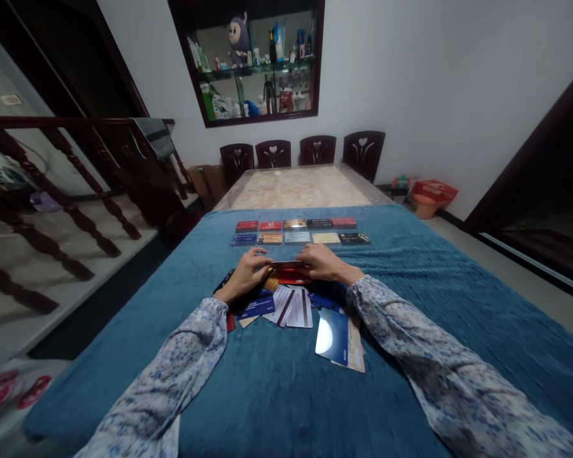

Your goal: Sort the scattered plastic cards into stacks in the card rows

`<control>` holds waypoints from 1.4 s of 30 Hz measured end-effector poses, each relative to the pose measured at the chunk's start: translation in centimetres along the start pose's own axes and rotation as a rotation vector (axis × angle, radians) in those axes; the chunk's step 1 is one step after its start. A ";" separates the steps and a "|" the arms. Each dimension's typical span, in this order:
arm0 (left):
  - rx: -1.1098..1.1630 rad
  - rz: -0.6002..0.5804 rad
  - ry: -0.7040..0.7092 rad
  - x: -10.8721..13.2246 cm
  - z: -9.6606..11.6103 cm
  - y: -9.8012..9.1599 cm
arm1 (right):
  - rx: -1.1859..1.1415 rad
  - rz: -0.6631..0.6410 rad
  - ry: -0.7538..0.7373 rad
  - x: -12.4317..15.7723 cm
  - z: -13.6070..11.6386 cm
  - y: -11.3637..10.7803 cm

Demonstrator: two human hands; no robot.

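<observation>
Between my two hands a thin card point(287, 264) is held nearly edge-on, just above a loose pile of cards. My left hand point(249, 272) pinches its left end, and my right hand point(323, 262) grips its right end. Below it lie a red card point(293, 277), a dark blue card point(256, 305) and white cards with dark stripes point(299, 308). Nearer to me, a blue and white card point(332, 337) rests on a tan one point(357, 350). Beyond my hands, cards stand in two rows of stacks, among them a red stack point(247, 226) and a black one point(354, 238).
A blue cloth point(277, 394) covers the near part of the long table point(300, 184). Dark chairs point(273, 154) line the far end. A wooden railing point(76, 165) runs along the left, and an orange bin point(427, 205) stands on the floor at right.
</observation>
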State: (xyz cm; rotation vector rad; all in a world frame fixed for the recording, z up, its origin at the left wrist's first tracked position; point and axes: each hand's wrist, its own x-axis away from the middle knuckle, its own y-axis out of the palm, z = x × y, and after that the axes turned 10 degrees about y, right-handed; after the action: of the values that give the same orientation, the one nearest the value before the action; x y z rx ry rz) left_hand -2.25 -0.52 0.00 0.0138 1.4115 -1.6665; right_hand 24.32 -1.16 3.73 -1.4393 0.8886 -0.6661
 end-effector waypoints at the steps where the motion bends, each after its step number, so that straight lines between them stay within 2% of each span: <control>1: 0.000 -0.001 0.001 0.0 0.0 0.1 | -0.005 0.013 -0.002 0.0 0.1 0.1; 11: -0.004 -0.053 0.058 0.0 -0.3 0.3 | -0.094 0.228 -0.004 -0.4 0.6 0.7; 17: -0.027 -0.006 0.090 0.0 -0.2 0.4 | -0.217 0.348 -0.053 -0.5 1.0 1.3; 28: -0.059 0.136 0.089 -0.2 1.0 0.4 | -0.125 0.379 0.000 -0.6 0.1 1.2; 34: -0.044 0.132 0.088 -0.4 2.0 0.5 | -0.088 0.404 -0.077 -0.4 -0.5 1.4; 42: -0.045 0.073 -0.001 -0.4 2.4 1.0 | -0.080 0.393 -0.082 -0.7 -1.3 2.5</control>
State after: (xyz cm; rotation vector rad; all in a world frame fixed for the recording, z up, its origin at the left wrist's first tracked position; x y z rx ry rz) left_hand -0.09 -2.07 0.26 0.0393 1.4309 -1.5745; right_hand 22.57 -1.14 1.45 -1.3011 1.1047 -0.2776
